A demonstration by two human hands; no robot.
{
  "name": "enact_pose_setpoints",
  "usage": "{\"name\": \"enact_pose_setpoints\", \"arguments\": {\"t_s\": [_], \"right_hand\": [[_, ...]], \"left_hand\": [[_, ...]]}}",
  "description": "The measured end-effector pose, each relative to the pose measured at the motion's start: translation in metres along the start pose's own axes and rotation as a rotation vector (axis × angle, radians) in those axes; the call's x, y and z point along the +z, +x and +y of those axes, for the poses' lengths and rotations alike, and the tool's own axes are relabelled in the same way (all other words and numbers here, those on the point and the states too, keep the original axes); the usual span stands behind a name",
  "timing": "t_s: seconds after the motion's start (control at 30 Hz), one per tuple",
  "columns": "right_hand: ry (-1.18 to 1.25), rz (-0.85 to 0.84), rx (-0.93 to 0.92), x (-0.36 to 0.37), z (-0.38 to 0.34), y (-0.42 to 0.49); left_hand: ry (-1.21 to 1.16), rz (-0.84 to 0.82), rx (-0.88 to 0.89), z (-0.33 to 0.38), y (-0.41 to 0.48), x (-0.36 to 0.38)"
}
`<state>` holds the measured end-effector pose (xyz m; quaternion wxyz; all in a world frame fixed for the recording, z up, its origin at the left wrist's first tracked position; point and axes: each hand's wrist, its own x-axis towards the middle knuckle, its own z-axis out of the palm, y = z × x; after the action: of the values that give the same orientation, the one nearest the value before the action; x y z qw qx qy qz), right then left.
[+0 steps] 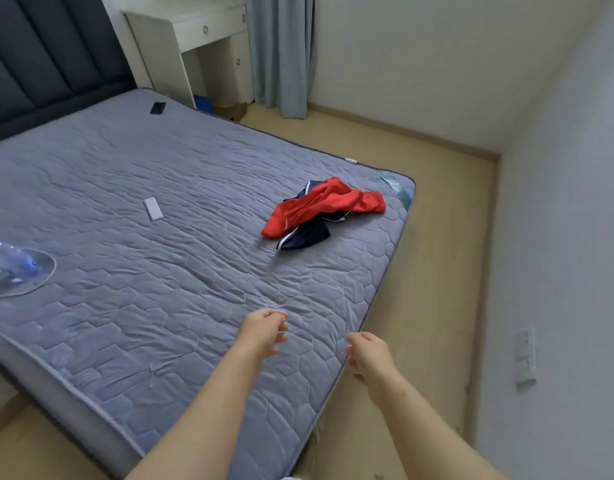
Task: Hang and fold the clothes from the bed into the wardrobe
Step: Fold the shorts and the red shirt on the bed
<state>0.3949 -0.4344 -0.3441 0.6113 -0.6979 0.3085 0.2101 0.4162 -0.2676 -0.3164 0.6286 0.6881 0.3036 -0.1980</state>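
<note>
A crumpled red garment (319,206) lies on top of a navy garment with white stripes (307,237), near the far right corner of the bed (160,289). Both of my arms reach out over the bed's near corner. My left hand (264,332) hovers above the grey quilted mattress with its fingers loosely curled and nothing in them. My right hand (367,355) hangs over the mattress's right edge, likewise loosely curled and holding nothing. Both hands are well short of the clothes. No wardrobe is in view.
A small white remote (153,209) and a dark phone-like object (157,108) lie on the mattress. A clear round fan base with a blue part (18,268) sits at the left edge. A white desk (201,46), a curtain (281,53) and wood floor (430,271) lie beyond.
</note>
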Motion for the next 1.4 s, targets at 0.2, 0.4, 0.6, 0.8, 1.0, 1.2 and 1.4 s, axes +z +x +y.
{"name": "enact_pose_setpoints", "arguments": {"t_s": [0.2, 0.4, 0.6, 0.8, 1.0, 1.2, 1.4], "right_hand": [[-0.092, 0.038, -0.009, -0.023, -0.107, 0.103], [-0.083, -0.050, 0.033, -0.021, -0.181, 0.186], [-0.178, -0.122, 0.104, -0.022, -0.225, 0.304], [-0.354, -0.273, 0.228, -0.029, -0.246, 0.428], [-0.531, -0.302, 0.305, -0.047, -0.233, 0.535], [-0.598, -0.299, 0.399, -0.052, -0.198, 0.612], [-0.712, -0.334, 0.349, -0.038, -0.183, 0.687]], "left_hand": [[-0.022, 0.018, -0.032, 0.095, 0.101, 0.036], [-0.004, 0.037, -0.085, 0.161, 0.177, 0.069], [-0.090, 0.160, -0.160, 0.199, 0.274, 0.110], [-0.317, 0.338, -0.379, 0.203, 0.365, 0.170], [-0.639, 0.551, -0.593, 0.182, 0.432, 0.227], [-0.799, 0.556, -0.727, 0.146, 0.495, 0.282], [-0.995, 0.438, -0.766, 0.129, 0.562, 0.306]]}}
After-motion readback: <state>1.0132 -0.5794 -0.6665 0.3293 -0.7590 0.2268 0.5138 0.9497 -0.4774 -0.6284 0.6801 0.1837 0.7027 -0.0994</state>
